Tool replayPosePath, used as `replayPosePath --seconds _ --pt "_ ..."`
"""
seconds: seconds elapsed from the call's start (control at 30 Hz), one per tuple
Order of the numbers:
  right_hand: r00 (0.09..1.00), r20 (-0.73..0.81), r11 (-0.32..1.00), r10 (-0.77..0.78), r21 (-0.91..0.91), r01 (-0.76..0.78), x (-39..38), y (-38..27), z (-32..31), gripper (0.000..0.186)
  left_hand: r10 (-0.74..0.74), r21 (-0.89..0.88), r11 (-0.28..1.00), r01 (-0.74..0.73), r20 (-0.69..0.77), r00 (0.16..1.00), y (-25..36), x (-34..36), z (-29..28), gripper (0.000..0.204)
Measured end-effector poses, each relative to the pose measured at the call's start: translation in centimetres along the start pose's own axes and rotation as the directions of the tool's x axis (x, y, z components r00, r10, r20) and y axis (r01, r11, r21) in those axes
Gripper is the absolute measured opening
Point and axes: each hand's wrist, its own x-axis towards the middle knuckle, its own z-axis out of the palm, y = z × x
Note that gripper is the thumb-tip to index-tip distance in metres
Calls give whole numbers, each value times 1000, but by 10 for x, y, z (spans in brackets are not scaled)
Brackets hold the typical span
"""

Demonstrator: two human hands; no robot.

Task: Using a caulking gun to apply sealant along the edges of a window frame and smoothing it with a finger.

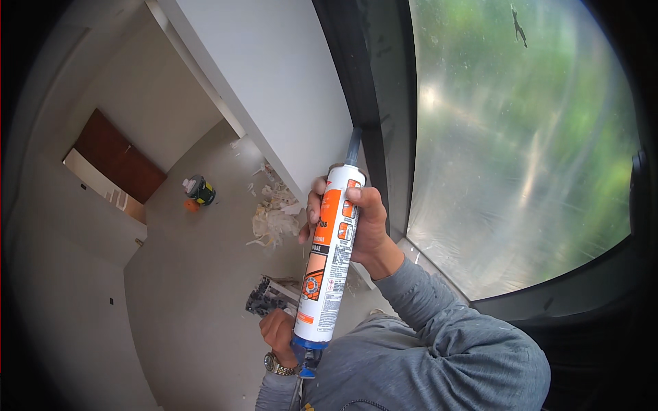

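Observation:
A white and orange sealant cartridge [327, 257] sits in a caulking gun, of which the blue end [307, 375] shows at the bottom. My right hand [367, 222] is closed around the cartridge's upper part, thumb on the near side. Lower down, my left hand [277, 332], with a metal watch at its wrist, is curled into a fist at the gun's rear; the handle within it is mostly hidden. The grey nozzle [354, 147] points up to the joint between the white panel [274, 75] and the dark window frame [373, 147]; its tip appears to meet the joint.
Plastic-like sheeting [521, 151] covers the window on the right. Crumpled scraps [274, 216] lie on the grey floor [185, 294]. A dark tub [200, 190] stands further off, near a brown door [116, 154]. A dark grey object [271, 298] beside my left hand is unclear.

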Motion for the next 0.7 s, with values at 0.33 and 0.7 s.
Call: replayPosePath --seconds 0.33,0.7 --pt "998 -53 999 34 -24 -36 -18 2 -22 42 19 -30 999 -17 42 999 -3 -14 8 22" --pt "995 -92 999 26 32 -23 -23 8 -28 39 -65 -35 997 69 119 991 15 2 -9 17"
